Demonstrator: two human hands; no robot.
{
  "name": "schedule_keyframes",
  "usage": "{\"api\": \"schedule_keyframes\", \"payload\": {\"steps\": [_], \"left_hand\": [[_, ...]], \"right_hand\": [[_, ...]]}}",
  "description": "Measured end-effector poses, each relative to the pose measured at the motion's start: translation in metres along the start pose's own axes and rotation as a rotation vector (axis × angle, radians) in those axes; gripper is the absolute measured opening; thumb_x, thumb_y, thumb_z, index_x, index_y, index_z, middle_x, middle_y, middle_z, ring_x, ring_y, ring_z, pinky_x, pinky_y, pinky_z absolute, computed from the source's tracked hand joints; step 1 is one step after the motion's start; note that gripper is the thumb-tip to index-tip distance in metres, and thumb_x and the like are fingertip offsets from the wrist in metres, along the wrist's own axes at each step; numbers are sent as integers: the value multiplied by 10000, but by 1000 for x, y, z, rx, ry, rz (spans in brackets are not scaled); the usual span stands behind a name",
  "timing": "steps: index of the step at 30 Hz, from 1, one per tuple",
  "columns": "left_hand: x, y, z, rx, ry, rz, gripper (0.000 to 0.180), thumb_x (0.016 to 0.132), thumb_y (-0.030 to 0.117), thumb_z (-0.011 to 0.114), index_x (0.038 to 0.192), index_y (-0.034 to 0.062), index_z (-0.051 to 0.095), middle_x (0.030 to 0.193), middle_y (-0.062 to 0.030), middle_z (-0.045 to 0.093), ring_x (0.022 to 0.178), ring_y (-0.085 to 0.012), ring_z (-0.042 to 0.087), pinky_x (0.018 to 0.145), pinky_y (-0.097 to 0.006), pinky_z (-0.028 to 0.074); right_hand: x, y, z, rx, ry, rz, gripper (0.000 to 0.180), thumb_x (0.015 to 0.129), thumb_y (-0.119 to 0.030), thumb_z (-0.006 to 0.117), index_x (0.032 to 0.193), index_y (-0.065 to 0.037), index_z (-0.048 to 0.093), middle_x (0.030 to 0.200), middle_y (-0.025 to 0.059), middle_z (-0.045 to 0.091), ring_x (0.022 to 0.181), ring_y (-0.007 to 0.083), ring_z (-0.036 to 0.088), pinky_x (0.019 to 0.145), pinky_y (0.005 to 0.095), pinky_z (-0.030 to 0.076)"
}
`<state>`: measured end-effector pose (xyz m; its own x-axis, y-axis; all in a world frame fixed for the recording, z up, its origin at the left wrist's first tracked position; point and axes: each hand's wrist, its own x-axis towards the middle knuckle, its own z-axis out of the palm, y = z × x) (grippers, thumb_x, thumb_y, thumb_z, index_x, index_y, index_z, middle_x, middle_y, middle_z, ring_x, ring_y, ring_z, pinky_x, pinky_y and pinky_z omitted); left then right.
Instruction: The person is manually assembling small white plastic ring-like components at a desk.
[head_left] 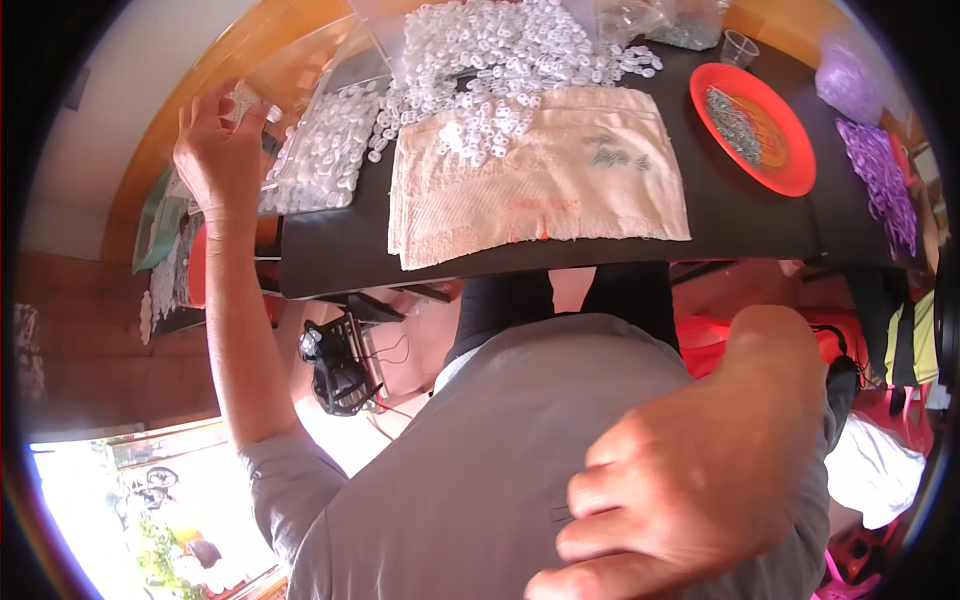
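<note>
Head view: the left hand (pixel 215 140) is raised at the counter's (pixel 740 215) left edge, fingers spread apart, touching the clear bag of white rings (pixel 320 150) that lies at the left end. A loose pile of white rings (pixel 510 60) spills from the far edge onto a beige cloth (pixel 560 195) at the near edge. A red plate (pixel 765 135) sits toward the right end. The right hand (pixel 680 490) rests loosely curled against the grey shirt (pixel 480 450), holding nothing.
</note>
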<state>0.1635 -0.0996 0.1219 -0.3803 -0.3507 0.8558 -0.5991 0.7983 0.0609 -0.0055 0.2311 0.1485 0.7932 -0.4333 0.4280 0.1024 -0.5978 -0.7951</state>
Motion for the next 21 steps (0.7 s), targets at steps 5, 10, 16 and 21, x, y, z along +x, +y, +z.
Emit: {"api": "schedule_keyframes", "payload": {"steps": [5,10,16,21], "left_hand": [[-26,97,39,-744,-186,113,114,774,27,705,879,60,676,791,-52,612,659,-147,601,582,-283,490],[-75,119,107,-613,-604,222,140,738,62,730,862,33,673,815,-94,609,680,-211,605,629,-301,483],[-92,118,124,-602,-701,268,113,729,98,671,833,56,651,859,-114,604,828,-322,616,741,-421,513],[-94,123,128,-601,-622,335,87,731,67,645,809,60,608,834,-119,596,800,-318,618,681,-410,527]], "right_hand": [[-39,-27,-9,-471,-97,93,277,704,-226,573,875,-22,496,729,71,474,607,203,553,418,328,424],[-33,11,-14,-151,-80,-59,267,836,-183,516,973,37,578,771,124,566,605,253,548,487,335,437],[-78,79,-46,-547,744,683,120,841,-126,655,868,-21,604,696,46,577,611,115,530,573,262,437],[-166,147,-123,-922,975,1055,121,808,-112,633,859,-5,606,638,77,574,615,149,550,586,304,428]]}}
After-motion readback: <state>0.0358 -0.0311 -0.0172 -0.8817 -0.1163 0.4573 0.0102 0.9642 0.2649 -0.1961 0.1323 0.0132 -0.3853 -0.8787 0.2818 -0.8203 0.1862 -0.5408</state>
